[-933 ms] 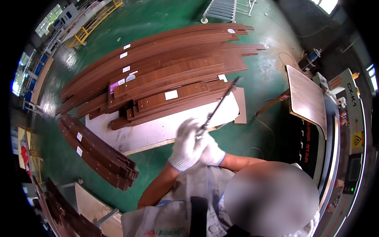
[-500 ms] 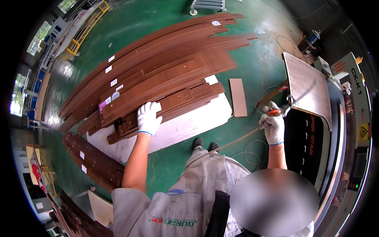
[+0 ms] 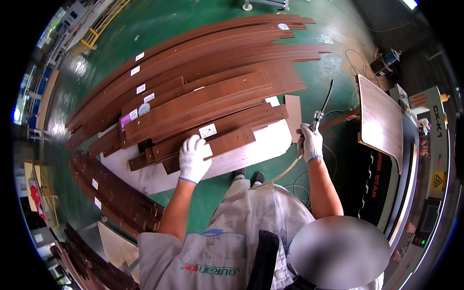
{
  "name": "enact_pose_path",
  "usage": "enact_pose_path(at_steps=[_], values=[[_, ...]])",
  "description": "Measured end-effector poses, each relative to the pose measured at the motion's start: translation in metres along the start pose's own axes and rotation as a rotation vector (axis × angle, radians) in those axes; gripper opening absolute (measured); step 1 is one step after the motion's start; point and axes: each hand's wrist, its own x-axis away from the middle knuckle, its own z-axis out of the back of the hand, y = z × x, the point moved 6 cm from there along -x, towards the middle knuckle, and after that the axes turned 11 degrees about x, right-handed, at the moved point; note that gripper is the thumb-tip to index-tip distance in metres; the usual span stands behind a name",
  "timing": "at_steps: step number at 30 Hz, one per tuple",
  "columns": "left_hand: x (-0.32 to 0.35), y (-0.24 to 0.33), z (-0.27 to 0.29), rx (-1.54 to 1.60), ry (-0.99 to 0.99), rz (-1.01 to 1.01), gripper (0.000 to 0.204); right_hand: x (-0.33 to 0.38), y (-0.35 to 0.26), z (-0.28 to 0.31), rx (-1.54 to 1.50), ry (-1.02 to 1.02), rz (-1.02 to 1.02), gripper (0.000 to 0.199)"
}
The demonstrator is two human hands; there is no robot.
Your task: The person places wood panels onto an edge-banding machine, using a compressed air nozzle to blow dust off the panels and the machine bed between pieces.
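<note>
Right hand point(image 3: 311, 141) grips air gun point(image 3: 321, 110), hose partly hidden; left hand point(image 3: 193, 159) flat on panel point(image 3: 227, 140)

Left hand point(image 3: 193, 158) in a white glove lies flat on a short brown panel point(image 3: 212, 142) atop the stack at ten o'clock — right hand point(image 3: 311, 141) grips an air-blow gun point(image 3: 321, 108) at two o'clock.

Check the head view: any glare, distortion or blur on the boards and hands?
Head view: strong fisheye bend, so the long brown wooden boards curve toward the black rim; glare on the glossy green floor upper left; the white-gloved left hand and right hand look sharp, as does the thin metal air nozzle.
</note>
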Motion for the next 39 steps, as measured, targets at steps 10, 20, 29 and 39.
enact_pose_path(at_steps=[10, 20, 29, 39], values=[[-0.047, -0.026, -0.005, -0.13, -0.127, 0.039, 0.066, -0.057, 0.008, -0.068, 0.067, -0.192, -0.076, 0.02], [-0.062, 0.023, -0.018, 0.009, -0.558, -0.143, 0.056, 0.043, 0.036, 0.027, -0.264, -0.146, -0.161, 0.013], [-0.061, 0.176, -0.094, 0.147, -0.604, -0.212, 0.069, 0.05, 0.053, 0.191, -0.398, 0.278, -0.067, 0.021], [-0.131, 0.442, -0.23, 0.151, -0.608, -0.379, 0.061, 0.129, 0.162, 0.542, -0.336, 0.931, -0.236, 0.031]])
